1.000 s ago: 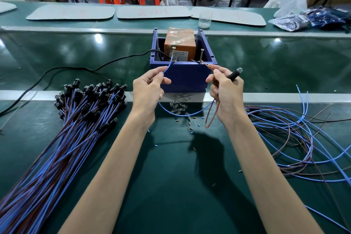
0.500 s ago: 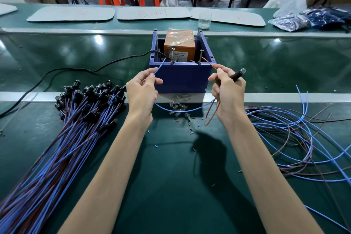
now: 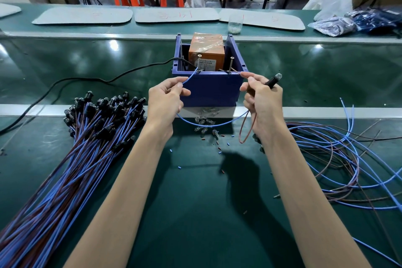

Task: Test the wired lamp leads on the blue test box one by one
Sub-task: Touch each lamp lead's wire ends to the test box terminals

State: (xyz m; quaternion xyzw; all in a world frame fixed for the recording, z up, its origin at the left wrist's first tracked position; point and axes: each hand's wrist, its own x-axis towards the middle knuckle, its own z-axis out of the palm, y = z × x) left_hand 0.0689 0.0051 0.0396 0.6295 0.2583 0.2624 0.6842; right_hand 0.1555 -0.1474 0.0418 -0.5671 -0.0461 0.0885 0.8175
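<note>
The blue test box (image 3: 210, 89) stands on the green bench, an orange transformer (image 3: 206, 50) inside it and two upright screws (image 3: 231, 63) on its front rim. My left hand (image 3: 165, 100) pinches the blue lead (image 3: 189, 77), whose bare tip touches the left screw (image 3: 199, 62). My right hand (image 3: 262, 102) pinches the brown lead (image 3: 236, 70) against the right screw and also holds the black lamp holder with its bulb (image 3: 274, 79). The two leads hang in loops below the hands.
A large bundle of blue and brown wired lamps (image 3: 91, 137) lies at the left. Loose blue and brown wires (image 3: 339, 159) sprawl at the right. Small bulbs and wire bits (image 3: 206, 126) lie before the box. A black cable (image 3: 87, 81) runs left from the box.
My left hand has shifted a little left, with the blue lead's tip still at the left screw. The right hand keeps the brown lead at the right screw.
</note>
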